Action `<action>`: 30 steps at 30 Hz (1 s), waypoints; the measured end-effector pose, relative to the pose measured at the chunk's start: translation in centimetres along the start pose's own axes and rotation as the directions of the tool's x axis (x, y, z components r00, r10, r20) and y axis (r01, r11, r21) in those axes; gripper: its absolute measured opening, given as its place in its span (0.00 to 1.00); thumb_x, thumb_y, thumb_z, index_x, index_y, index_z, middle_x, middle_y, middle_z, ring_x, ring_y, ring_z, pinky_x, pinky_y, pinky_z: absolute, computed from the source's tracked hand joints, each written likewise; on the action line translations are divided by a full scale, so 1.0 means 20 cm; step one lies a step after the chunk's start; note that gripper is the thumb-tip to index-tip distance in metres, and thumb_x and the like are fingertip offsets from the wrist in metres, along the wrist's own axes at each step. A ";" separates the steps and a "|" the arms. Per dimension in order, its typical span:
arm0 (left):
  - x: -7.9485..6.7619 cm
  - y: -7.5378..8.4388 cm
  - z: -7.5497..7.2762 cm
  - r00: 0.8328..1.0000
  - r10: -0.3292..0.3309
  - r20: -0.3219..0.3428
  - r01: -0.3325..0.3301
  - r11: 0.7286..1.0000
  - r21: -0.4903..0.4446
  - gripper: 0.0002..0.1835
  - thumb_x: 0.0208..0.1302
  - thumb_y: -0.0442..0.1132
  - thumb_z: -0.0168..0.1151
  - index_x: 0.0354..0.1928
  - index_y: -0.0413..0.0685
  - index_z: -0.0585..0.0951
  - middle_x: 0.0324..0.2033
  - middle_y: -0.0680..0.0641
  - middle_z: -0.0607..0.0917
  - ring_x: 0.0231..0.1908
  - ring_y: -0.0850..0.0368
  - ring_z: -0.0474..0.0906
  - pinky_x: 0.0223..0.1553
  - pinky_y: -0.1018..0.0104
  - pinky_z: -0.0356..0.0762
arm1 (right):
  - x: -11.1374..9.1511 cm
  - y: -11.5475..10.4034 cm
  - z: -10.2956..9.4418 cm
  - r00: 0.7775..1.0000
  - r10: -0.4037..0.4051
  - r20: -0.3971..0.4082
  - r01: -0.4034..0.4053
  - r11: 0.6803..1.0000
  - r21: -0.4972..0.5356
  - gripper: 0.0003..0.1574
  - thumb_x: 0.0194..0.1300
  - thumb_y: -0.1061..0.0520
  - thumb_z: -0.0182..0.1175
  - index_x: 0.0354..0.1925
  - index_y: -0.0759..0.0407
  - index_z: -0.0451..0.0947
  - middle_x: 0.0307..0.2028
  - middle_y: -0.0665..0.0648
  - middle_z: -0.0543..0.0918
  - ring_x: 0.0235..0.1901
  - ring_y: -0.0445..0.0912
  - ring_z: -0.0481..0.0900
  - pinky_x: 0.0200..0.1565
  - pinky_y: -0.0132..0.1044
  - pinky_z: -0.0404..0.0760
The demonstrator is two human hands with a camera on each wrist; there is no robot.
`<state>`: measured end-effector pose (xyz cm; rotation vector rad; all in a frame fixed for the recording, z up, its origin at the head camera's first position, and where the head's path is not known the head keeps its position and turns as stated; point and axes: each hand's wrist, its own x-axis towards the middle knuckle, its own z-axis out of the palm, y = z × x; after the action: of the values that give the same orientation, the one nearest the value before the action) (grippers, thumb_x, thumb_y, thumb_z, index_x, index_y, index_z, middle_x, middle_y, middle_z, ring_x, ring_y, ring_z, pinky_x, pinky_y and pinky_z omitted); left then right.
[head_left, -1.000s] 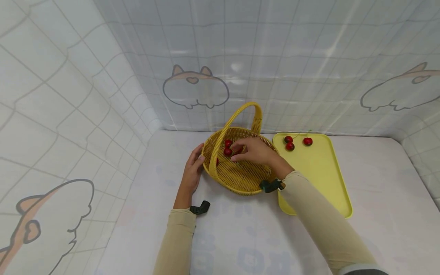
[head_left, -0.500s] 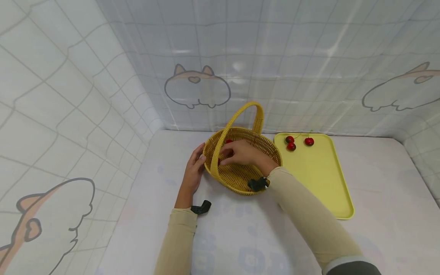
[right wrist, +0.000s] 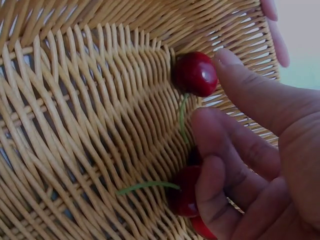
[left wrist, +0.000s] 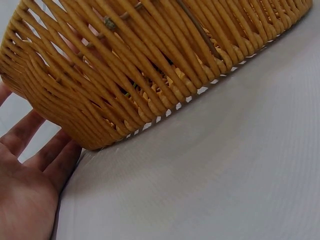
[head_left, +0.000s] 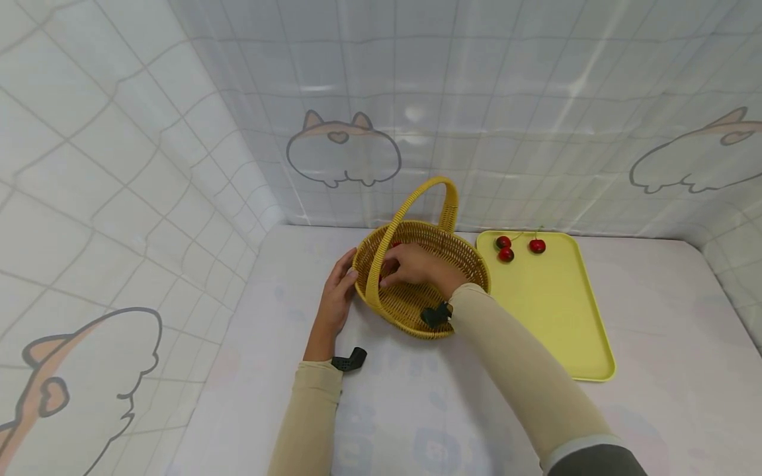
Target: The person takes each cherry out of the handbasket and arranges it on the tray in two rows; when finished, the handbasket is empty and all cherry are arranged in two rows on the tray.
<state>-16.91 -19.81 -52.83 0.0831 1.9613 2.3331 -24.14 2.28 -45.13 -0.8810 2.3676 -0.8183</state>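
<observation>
Tabletop [head_left: 387,410], woven basket [head_left: 411,301], glossy cherries [right wrist: 195,74]

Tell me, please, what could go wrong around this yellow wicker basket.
The right hand has its thumb beside one round, glossy red cherry; a clumsy pinch might roll it away. That cherry's thin green stem could catch in the weave of the basket. The arched yellow handle stands close by, so the hand might bump it when lifting.

A grid-lined white backdrop [head_left: 536,152] printed with cartoon animals [head_left: 344,157] rises behind the pale tabletop [head_left: 405,403].
</observation>
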 end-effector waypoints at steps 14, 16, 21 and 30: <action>0.00 0.00 0.01 1.000 -0.002 0.001 0.002 1.000 -0.014 0.27 0.78 0.45 0.53 0.76 0.61 0.67 0.74 0.52 0.68 0.74 0.54 0.62 0.69 0.61 0.65 | 0.06 0.02 0.04 0.994 0.107 0.029 -0.107 0.994 -0.005 0.09 0.63 0.46 0.72 0.41 0.43 0.86 0.34 0.46 0.86 0.25 0.43 0.84 0.34 0.34 0.82; 0.00 0.00 0.01 1.000 0.000 0.005 0.000 1.000 -0.016 0.27 0.78 0.45 0.53 0.76 0.60 0.66 0.74 0.51 0.67 0.74 0.54 0.62 0.69 0.63 0.65 | 0.06 0.02 0.04 0.992 0.123 0.024 -0.122 0.992 -0.033 0.09 0.62 0.44 0.73 0.40 0.42 0.86 0.33 0.46 0.86 0.25 0.42 0.84 0.34 0.35 0.82; -0.01 0.01 0.01 1.000 0.009 0.018 -0.009 1.000 -0.015 0.28 0.78 0.45 0.53 0.77 0.60 0.65 0.74 0.51 0.66 0.74 0.53 0.62 0.67 0.67 0.67 | 0.08 0.00 0.04 0.988 0.152 0.016 -0.149 0.982 -0.112 0.14 0.60 0.40 0.73 0.44 0.39 0.88 0.39 0.44 0.86 0.27 0.39 0.84 0.37 0.35 0.82; -0.01 0.02 0.01 1.000 0.009 0.019 -0.009 1.000 -0.015 0.28 0.78 0.47 0.54 0.77 0.60 0.65 0.74 0.51 0.67 0.74 0.53 0.62 0.65 0.69 0.69 | 0.08 -0.01 0.06 0.980 0.201 -0.004 -0.200 0.970 -0.136 0.13 0.61 0.39 0.72 0.42 0.38 0.88 0.37 0.43 0.86 0.27 0.39 0.84 0.35 0.34 0.82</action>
<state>-16.72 -19.64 -52.43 0.1134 1.9387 2.3430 -24.43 0.54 -46.21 -0.6802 2.4777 -0.5773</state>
